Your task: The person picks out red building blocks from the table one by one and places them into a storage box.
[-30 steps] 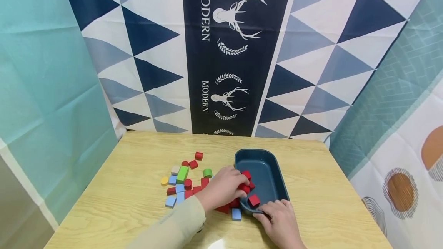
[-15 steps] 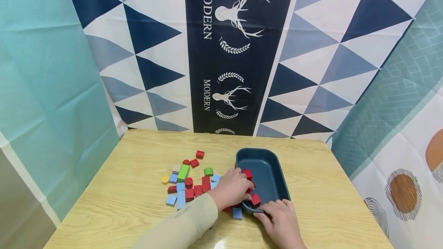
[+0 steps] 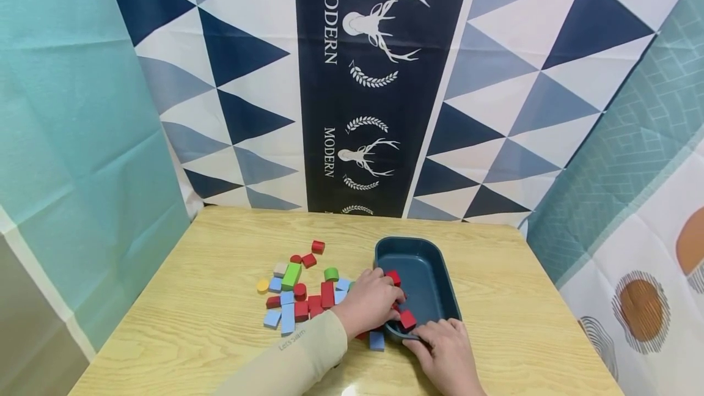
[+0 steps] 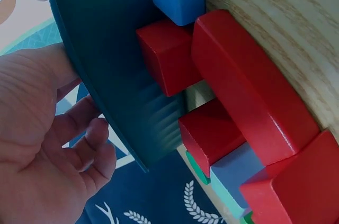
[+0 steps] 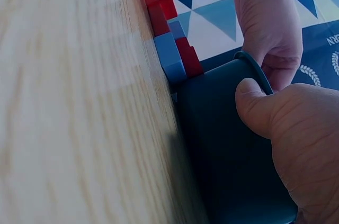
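A dark blue tray (image 3: 418,243) stands on the table with red blocks in it. My left hand (image 3: 371,299) reaches over its left rim, thumb and curled fingers down inside the wall. Between them shows a bit of red block (image 4: 68,89), mostly hidden by the hand. Right by those fingertips another red block (image 3: 407,321) lies in the near left corner, and a further red block (image 3: 393,277) is higher up along the left wall. My right hand (image 3: 444,350) grips the near rim, the thumb (image 5: 251,97) on the outside wall.
Left of the tray lie several loose blocks: red, such as a long red block (image 3: 327,294), light blue (image 3: 288,319), a green block (image 3: 291,275) and a yellow disc (image 3: 263,286). A blue block (image 3: 376,341) sits by the tray's near left corner. Patterned cloth hangs behind.
My left hand has moved right and further into the tray, carrying a red block over the rim. The red block in the near corner has shifted slightly. My right hand stays on the rim.
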The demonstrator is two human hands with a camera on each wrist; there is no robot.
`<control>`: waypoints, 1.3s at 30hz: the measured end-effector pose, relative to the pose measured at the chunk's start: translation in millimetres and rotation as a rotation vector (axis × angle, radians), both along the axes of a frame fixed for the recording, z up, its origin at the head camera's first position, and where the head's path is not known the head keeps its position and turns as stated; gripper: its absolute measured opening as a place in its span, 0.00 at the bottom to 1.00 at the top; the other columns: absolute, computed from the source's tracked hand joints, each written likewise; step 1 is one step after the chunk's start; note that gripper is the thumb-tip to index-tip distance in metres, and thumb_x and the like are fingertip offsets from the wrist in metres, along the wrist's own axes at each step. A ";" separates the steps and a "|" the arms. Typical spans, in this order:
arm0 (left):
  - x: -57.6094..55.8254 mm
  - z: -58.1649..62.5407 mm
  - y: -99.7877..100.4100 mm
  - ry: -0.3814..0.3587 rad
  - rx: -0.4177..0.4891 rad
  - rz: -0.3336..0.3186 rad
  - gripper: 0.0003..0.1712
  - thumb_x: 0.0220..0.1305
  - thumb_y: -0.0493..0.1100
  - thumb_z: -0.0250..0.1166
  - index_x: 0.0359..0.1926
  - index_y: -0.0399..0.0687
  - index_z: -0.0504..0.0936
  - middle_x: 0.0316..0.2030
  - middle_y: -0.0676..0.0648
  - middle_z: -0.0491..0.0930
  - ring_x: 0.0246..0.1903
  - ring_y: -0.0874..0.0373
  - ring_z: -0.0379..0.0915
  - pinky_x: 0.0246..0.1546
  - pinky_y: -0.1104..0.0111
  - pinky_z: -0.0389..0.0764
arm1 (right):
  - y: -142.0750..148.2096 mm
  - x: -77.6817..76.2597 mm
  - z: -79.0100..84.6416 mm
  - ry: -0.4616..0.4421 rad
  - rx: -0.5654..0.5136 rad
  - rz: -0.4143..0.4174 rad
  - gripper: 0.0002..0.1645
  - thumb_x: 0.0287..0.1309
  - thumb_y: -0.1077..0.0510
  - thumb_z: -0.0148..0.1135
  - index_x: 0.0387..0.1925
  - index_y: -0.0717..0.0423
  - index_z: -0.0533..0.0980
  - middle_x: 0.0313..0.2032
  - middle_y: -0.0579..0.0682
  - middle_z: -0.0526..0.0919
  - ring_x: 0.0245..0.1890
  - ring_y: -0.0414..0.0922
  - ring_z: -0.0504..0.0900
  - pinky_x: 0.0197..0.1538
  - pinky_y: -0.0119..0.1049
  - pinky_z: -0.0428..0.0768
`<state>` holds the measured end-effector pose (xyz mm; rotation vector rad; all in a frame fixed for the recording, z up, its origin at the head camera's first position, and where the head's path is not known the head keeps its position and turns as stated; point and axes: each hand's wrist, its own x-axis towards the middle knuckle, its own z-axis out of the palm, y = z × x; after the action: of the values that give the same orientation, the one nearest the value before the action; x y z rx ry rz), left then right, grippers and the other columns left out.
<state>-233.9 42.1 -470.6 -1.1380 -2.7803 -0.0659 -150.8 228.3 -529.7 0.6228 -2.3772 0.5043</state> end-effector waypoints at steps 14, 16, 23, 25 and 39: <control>-13.2 4.6 -26.2 -0.029 0.116 -0.002 0.27 0.60 0.64 0.67 0.56 0.59 0.82 0.50 0.54 0.77 0.47 0.59 0.68 0.51 0.63 0.75 | -0.6 -0.2 2.4 -0.039 0.013 -0.029 0.10 0.41 0.48 0.79 0.22 0.39 0.81 0.22 0.33 0.78 0.26 0.37 0.72 0.42 0.47 0.68; -22.1 6.7 -39.2 -0.052 0.136 0.034 0.28 0.60 0.63 0.67 0.57 0.56 0.80 0.51 0.52 0.77 0.49 0.58 0.68 0.53 0.61 0.75 | -0.7 0.1 3.2 -0.053 0.017 -0.039 0.10 0.41 0.48 0.79 0.22 0.39 0.81 0.22 0.32 0.78 0.27 0.37 0.72 0.42 0.47 0.68; -65.7 2.9 -100.2 -0.095 0.187 0.302 0.27 0.62 0.57 0.69 0.55 0.48 0.81 0.52 0.45 0.78 0.50 0.49 0.71 0.54 0.54 0.76 | -0.7 1.1 3.5 -0.077 0.023 -0.060 0.11 0.40 0.48 0.79 0.22 0.38 0.81 0.22 0.32 0.78 0.27 0.36 0.73 0.43 0.47 0.68; -77.2 -1.9 -114.9 -0.112 0.177 0.394 0.27 0.62 0.56 0.69 0.56 0.46 0.80 0.51 0.43 0.78 0.48 0.48 0.72 0.52 0.54 0.77 | 0.0 1.1 2.6 -0.073 0.024 -0.059 0.11 0.40 0.48 0.79 0.21 0.37 0.81 0.22 0.31 0.78 0.28 0.36 0.73 0.43 0.47 0.68; -110.5 -20.2 -111.3 -0.166 0.048 0.314 0.06 0.58 0.38 0.70 0.38 0.46 0.84 0.33 0.47 0.81 0.34 0.55 0.76 0.41 0.61 0.82 | 0.6 0.3 1.6 -0.040 0.021 -0.026 0.10 0.42 0.48 0.78 0.22 0.39 0.81 0.22 0.32 0.77 0.27 0.36 0.71 0.42 0.47 0.68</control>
<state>-344.4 -69.2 -490.8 -0.7025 -3.0487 -0.2003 -150.4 228.9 -528.1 0.5960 -2.4284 0.4852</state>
